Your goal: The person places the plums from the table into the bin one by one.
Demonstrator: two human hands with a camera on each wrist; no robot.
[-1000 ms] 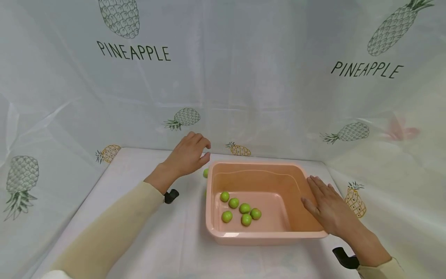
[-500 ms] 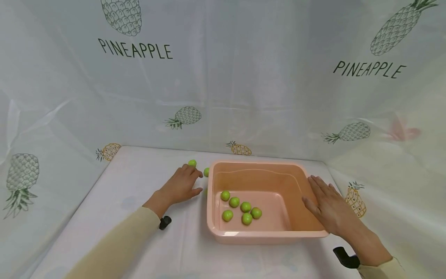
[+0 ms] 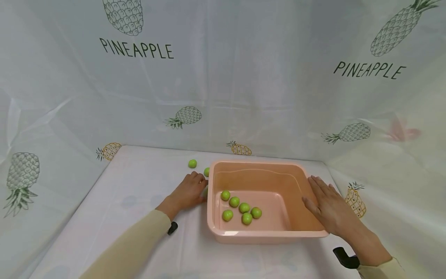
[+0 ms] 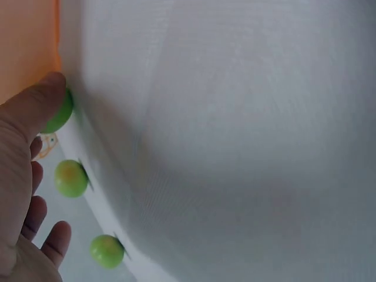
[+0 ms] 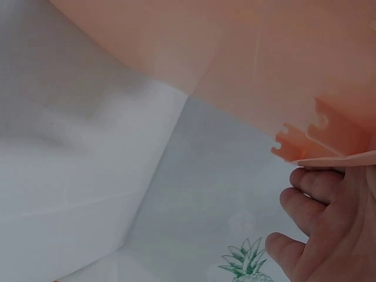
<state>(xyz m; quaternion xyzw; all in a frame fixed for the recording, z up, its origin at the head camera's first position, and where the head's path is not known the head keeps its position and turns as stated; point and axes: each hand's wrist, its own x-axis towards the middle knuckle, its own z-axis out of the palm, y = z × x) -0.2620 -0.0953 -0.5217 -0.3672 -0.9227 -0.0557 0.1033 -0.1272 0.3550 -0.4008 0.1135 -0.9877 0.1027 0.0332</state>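
Observation:
The pink plastic bin (image 3: 265, 234) stands on the table with several small round green fruits (image 3: 244, 208) on its floor, mostly in its left half. Close against its outer left wall, my left hand (image 3: 186, 192) pinches one green fruit (image 4: 59, 114), its thumb lying over it in the left wrist view. Two more green fruits lie outside the bin, one at its back left corner (image 3: 206, 172) and one farther back (image 3: 192, 163). On the bin's right rim rests my right hand (image 3: 331, 207), fingers extended along it, thumb over the inner side.
A white cloth (image 3: 132, 174) covers the table. Pale sheets printed with pineapples (image 3: 223, 77) rise behind and at both sides. Black straps (image 3: 345, 258) sit at the wrists.
My left hand has come down and back toward the bin's left wall, uncovering the far fruit, and now holds a fruit beside the wall. The right hand keeps its place.

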